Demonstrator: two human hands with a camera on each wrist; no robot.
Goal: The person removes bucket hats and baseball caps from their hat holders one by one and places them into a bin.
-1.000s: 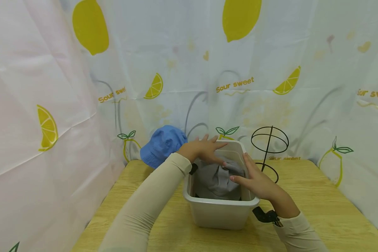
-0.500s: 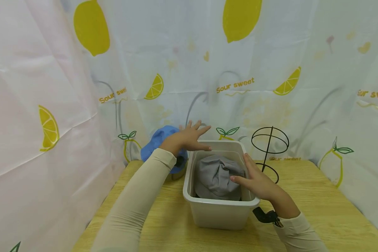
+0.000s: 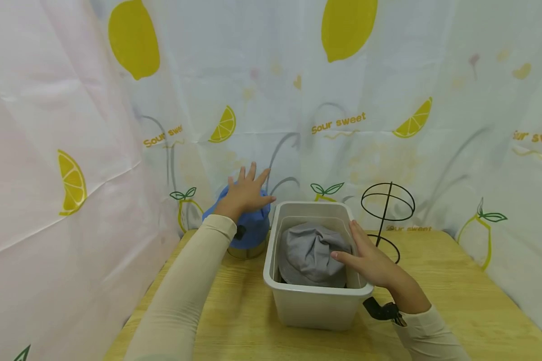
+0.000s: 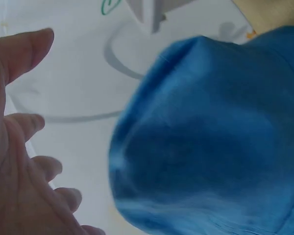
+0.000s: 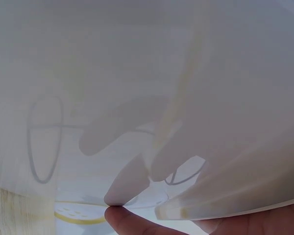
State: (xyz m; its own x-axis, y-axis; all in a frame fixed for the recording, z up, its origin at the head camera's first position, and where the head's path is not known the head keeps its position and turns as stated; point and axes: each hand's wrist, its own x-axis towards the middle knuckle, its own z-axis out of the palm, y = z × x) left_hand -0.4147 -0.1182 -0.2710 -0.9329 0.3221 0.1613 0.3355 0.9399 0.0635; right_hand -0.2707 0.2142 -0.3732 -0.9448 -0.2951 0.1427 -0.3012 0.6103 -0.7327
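Note:
My left hand [image 3: 245, 195], fingers spread, is up over the blue hat [image 3: 256, 228] and hides part of it. Beside the palm in the left wrist view, the blue hat [image 4: 210, 142] shows with a visible gap to the fingers. Under that hat, part of a wire stand [image 3: 248, 253] is seen. A grey cap [image 3: 313, 253] lies crumpled inside the white plastic bin [image 3: 313, 310]. My right hand [image 3: 375, 263] holds the bin's right rim, thumb over the inside; the right wrist view has a fingertip [image 5: 118, 215] against the glossy outer wall [image 5: 137, 58].
A bare black wire hat stand [image 3: 385, 210] stands right of the bin, behind my right hand. The wooden table [image 3: 451, 296] meets a lemon-print curtain [image 3: 271, 90] at the back and sides.
My left hand has moved left and away from over the grey cap in the bin to the blue hat, fingers spread throughout. The right hand stays at the bin's rim.

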